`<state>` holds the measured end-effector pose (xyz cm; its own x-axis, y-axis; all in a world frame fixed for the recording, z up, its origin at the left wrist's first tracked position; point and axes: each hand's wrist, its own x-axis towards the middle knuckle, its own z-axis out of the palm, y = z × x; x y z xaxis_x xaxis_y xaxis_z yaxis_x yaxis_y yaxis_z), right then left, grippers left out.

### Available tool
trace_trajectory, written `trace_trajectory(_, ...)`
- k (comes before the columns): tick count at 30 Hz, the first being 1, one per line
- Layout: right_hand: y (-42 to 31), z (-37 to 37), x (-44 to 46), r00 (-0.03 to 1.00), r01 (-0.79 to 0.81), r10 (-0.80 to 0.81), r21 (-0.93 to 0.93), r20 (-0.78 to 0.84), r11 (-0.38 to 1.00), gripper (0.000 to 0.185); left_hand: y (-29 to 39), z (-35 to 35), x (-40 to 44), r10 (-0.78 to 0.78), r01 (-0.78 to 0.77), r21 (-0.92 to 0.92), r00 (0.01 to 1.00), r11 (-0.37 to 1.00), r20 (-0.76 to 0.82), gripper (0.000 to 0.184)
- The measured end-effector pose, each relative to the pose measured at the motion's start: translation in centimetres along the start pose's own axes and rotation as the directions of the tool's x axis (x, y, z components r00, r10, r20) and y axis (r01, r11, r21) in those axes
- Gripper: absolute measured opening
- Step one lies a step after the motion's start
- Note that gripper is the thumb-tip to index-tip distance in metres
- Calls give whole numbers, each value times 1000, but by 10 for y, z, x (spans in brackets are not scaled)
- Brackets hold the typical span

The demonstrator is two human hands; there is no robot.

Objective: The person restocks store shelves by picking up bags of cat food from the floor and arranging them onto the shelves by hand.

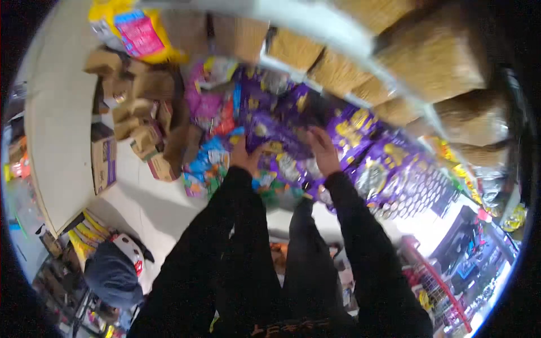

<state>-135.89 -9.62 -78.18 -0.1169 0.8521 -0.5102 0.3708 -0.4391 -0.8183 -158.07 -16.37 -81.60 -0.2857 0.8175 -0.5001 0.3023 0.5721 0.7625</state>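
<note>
Shiny purple bags with gold and silver print are heaped in front of me; what they contain I cannot make out. At the near left of the heap is my left hand, thumb and forefinger apart against a purple bag's edge, other fingers partly hidden. My right hand is over the bags further right, slightly blurred, its fingers stretched out and nothing gripped. Blue packets lie just left of my left hand. Pink bags are further back on the left.
Open cardboard boxes stand left of the heap on the pale floor. Brown cartons fill a shelf with a white edge overhead. A yellow bag is at upper left. A red-railed basket is at lower right.
</note>
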Motion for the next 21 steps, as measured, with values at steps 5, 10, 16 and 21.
trace_trajectory(5,-75,-83,-83,925,357,-351,-11,148,934,39,181,-60,-89,242,-287,-254,951,924,-191,46)
trace_trajectory(10,-197,-138,-178,804,594,-580,-159,130,789,62,301,-71,-183,349,-365,-473,929,802,-126,37)
trace_trajectory(16,-283,-236,-305,820,547,-571,348,-38,761,43,407,-68,-309,679,-539,-637,734,551,-33,41)
trace_trajectory(21,-302,-307,-397,761,647,-617,307,-200,698,35,455,-45,-377,881,-636,-633,441,441,171,55)
